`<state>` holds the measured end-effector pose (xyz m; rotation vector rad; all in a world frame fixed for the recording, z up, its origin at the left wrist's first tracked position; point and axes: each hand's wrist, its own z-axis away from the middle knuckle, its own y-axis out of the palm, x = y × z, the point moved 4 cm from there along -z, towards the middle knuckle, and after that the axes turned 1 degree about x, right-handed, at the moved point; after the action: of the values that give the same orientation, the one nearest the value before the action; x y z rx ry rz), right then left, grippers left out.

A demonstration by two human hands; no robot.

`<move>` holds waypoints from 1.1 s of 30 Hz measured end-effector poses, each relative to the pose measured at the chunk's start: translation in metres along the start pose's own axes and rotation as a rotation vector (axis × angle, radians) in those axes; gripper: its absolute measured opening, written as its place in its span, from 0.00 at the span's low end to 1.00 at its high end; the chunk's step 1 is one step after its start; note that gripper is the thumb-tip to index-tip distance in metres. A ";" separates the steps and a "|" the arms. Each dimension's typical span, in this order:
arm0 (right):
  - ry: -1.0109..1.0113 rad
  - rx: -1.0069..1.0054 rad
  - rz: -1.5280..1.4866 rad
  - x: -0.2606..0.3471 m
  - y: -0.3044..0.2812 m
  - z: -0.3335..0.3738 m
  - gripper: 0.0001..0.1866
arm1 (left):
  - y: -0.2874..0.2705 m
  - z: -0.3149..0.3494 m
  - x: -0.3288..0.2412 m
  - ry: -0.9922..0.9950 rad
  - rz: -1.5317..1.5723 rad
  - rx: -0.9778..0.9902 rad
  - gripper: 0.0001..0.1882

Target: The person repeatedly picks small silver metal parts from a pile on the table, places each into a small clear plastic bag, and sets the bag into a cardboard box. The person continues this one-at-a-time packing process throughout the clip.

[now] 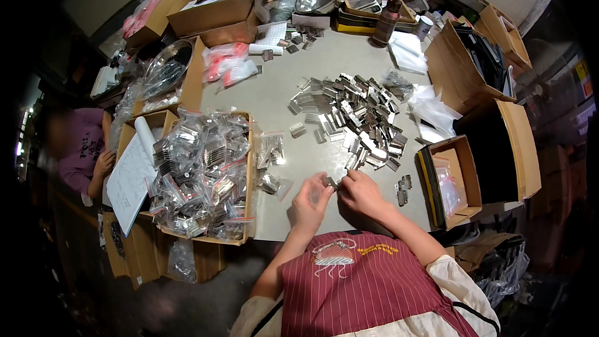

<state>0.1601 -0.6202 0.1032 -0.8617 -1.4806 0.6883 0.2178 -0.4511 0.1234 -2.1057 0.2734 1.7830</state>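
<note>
Near the front edge of the table my left hand (311, 203) is closed on a small dark metal piece (331, 182), held at the fingertips. Something see-through, perhaps a small plastic bag, seems to lie against that palm. My right hand (362, 193) is close beside it, fingers pinched together near the same piece; what they hold is hidden. Just beyond both hands spreads a heap of shiny bent metal pieces (359, 115). One piece (297, 130) lies apart at the heap's left, and a small stack of metal pieces (404, 190) stands to the right of my right hand.
A cardboard box (251, 175) full of bagged metal parts stands left, with filled bags (270, 150) beside it. To the right are a small box (430, 190) holding plastic bags and white sheets (432, 112). A bottle (385, 22) stands at the back. Another person (81, 150) is far left.
</note>
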 end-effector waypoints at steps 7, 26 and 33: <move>0.491 0.129 -1.149 -0.016 -0.026 0.005 0.06 | -0.008 0.004 -0.038 0.234 -0.227 0.062 0.22; 0.721 0.005 -1.632 -0.003 -0.006 0.040 0.05 | 0.030 0.005 0.002 0.239 -0.175 0.233 0.23; 0.755 0.042 -1.547 -0.019 0.007 0.055 0.07 | 0.022 0.006 -0.033 0.245 -0.160 0.216 0.19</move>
<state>0.1062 -0.6284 0.0821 0.2248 -0.9904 -0.7025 0.1977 -0.4717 0.1512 -2.1232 0.3356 1.3430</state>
